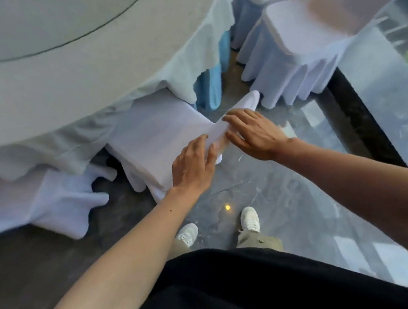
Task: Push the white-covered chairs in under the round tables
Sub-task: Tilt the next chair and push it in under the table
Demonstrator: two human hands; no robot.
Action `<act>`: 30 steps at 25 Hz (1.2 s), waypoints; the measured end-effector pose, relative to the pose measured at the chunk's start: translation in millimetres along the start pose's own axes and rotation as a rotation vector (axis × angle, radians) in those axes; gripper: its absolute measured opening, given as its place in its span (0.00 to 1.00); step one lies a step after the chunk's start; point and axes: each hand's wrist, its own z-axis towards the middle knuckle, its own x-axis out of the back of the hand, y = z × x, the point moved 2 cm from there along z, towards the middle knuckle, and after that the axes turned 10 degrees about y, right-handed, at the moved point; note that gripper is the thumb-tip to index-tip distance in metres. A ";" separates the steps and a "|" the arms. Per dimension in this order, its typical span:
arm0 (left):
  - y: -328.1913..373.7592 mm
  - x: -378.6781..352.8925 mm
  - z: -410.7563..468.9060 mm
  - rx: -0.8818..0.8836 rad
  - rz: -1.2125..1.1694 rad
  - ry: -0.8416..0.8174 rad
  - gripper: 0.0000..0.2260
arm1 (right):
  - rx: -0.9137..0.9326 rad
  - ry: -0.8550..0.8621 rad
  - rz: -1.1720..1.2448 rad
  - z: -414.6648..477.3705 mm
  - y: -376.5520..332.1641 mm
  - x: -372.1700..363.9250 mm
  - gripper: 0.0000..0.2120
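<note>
Your left hand (194, 167) lies on the top edge of the white-covered chair (152, 135), fingers nearly straight and close together, and your right hand (254, 133) just beside it bends its fingers over the same edge, thumb on the near side. The seat sits partly under the skirt of the round table (80, 75). You see three covered chairs, this one, a second chair (56, 202) left and a third chair (293, 35) upper right, and one table.

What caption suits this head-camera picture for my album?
Left hand and right hand on the top of a white-covered chair, its seat partly under the round table.
</note>
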 end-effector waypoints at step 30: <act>-39.5 -24.4 115.7 0.297 0.360 0.559 0.18 | 0.444 0.154 0.174 183.9 65.3 -67.8 0.17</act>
